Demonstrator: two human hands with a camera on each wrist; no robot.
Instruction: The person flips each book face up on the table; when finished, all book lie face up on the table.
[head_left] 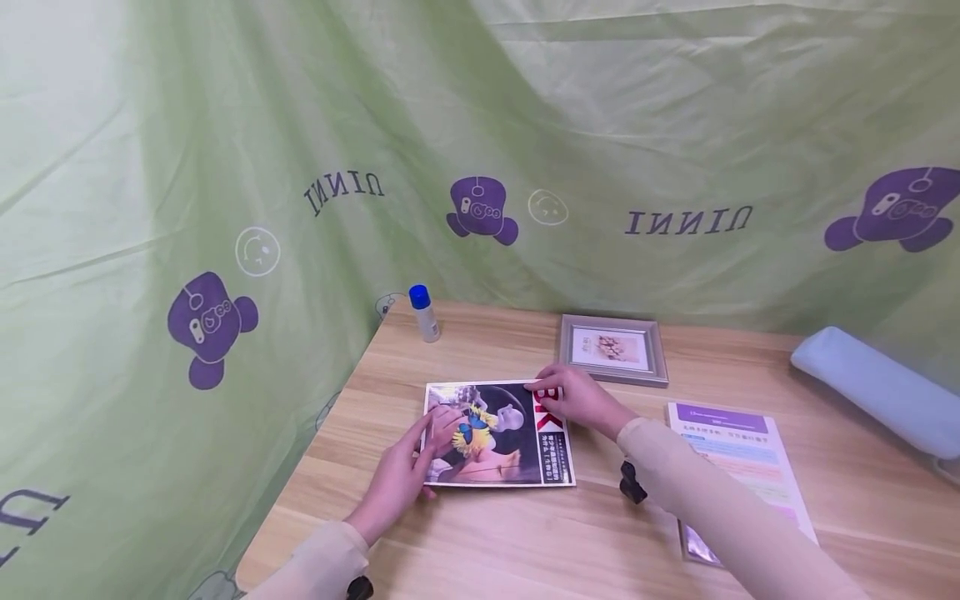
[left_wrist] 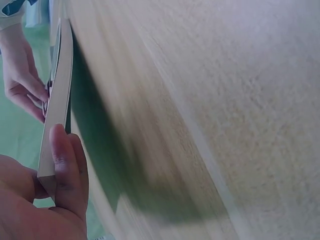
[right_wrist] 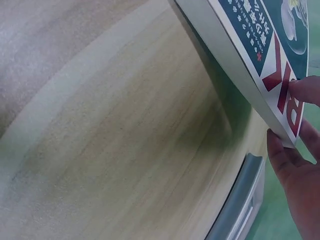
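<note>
A book (head_left: 498, 462) with a dark illustrated cover, yellow petals, a blue butterfly and red letters is held by both hands over the wooden table (head_left: 480, 542). At its left edge my left hand (head_left: 408, 458) grips it, some fingers on the cover and others beneath. My right hand (head_left: 581, 402) pinches the far right corner, thumb on the cover and fingers underneath. From the left wrist, the book's page edge (left_wrist: 61, 95) shows a gap above the tabletop. A shadow falls below the book's white spine (right_wrist: 235, 65) in the right wrist view.
A glue stick with a blue cap (head_left: 424, 315) stands at the back left. Behind the book lies a grey picture frame (head_left: 658, 354). To the right are a printed booklet (head_left: 723, 421), partly under my right sleeve, and a light-blue pouch (head_left: 870, 387). Green cloth (head_left: 480, 108) hangs around the table.
</note>
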